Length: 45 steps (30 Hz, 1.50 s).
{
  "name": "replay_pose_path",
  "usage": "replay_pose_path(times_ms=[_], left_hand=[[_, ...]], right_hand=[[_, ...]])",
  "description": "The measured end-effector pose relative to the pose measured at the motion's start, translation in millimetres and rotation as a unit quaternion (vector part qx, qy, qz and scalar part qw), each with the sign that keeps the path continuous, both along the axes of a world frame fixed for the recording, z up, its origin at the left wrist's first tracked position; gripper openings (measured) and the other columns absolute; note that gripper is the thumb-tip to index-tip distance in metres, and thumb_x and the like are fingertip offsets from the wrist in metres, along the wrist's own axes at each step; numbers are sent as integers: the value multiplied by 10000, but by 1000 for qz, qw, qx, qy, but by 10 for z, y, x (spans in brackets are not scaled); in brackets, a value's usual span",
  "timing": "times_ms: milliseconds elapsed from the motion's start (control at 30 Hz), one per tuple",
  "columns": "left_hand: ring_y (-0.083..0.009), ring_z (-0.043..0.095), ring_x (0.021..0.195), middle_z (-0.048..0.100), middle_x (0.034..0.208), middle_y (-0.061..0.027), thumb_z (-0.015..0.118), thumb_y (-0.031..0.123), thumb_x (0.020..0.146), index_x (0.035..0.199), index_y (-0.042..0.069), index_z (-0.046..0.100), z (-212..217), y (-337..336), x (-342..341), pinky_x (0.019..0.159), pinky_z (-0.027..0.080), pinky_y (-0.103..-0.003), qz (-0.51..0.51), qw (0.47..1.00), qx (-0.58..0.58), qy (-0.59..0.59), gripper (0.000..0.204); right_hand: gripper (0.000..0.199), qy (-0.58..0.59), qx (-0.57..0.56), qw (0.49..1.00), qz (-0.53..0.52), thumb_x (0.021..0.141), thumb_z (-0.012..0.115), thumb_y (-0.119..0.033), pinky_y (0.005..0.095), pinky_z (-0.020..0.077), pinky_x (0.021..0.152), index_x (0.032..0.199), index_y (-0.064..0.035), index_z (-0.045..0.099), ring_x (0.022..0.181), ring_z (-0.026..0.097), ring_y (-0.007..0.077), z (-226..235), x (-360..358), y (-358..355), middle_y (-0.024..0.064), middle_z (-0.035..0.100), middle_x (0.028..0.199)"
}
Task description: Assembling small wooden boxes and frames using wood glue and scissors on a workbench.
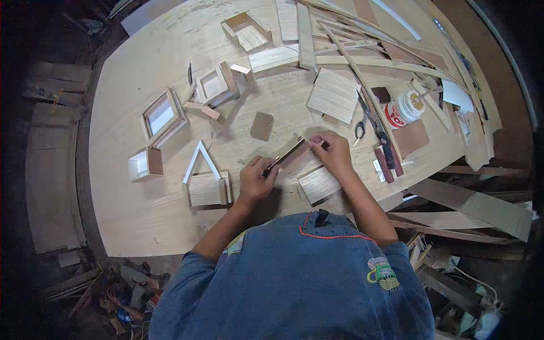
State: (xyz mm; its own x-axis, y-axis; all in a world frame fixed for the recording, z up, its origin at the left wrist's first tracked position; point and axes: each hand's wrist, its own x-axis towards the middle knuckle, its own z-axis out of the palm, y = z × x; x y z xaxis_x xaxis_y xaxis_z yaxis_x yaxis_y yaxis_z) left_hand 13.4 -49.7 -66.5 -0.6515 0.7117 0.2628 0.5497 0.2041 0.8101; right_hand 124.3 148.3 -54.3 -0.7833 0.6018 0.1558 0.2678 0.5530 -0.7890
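Between both hands I hold a thin wooden piece point(292, 152) with a dark edge, tilted up toward the right. My left hand point(258, 179) pinches its lower left end. The fingers of my right hand point(331, 152) are closed on its upper right end. Just below my right hand lies a pale wooden panel point(318, 186). To the left of my left hand is a small wooden house-shaped piece point(205, 190) with a white peaked frame point(199, 161). A small brown block or sandpaper piece point(262, 126) rests beyond my hands.
Small wooden boxes point(247, 32) and frames point(164, 116) stand on the left and far side of the table point(130, 215). Long wood strips point(362, 62), scissors point(360, 130), an open glue tub point(404, 109) and a slatted panel point(334, 95) lie to the right.
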Motion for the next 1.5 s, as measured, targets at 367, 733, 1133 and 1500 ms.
replay_pose_path(times_ms=[367, 733, 1133, 1500], left_hand=[[-216, 603, 612, 609, 729, -129, 675, 70, 767, 846, -8, 643, 190, -73, 50, 570, 479, -299, -5, 999, 32, -26, 116], [-139, 579, 642, 579, 733, -94, 641, 22, 781, 892, -18, 630, 538, 170, 210, 584, 451, -239, -47, 923, 85, -373, 119], [-298, 590, 660, 568, 792, -137, 611, -32, 762, 931, 7, 589, 790, 399, 261, 574, 471, -361, -173, 983, 41, 51, 175], [-358, 609, 677, 607, 753, -186, 594, 15, 770, 902, 25, 605, 650, 490, 180, 573, 482, -414, -175, 974, -57, 129, 133]], right_hand=[[149, 31, 16, 997, -72, 772, 677, -133, 321, 490, 596, 875, -26, 678, 649, 629, 249, 98, 282, 138, 140, 652, 798], [155, 10, 46, 989, -143, 745, 675, -101, 314, 480, 617, 879, -28, 651, 709, 615, 251, 520, 672, 291, 138, 622, 845], [291, 12, 244, 962, 119, 754, 668, -185, 399, 421, 812, 1029, -96, 639, 867, 563, 288, 837, 447, -286, 93, 612, 874], [112, -59, 242, 965, 79, 758, 650, -186, 407, 435, 672, 796, -85, 621, 705, 587, 288, 647, 364, -335, 88, 578, 705]])
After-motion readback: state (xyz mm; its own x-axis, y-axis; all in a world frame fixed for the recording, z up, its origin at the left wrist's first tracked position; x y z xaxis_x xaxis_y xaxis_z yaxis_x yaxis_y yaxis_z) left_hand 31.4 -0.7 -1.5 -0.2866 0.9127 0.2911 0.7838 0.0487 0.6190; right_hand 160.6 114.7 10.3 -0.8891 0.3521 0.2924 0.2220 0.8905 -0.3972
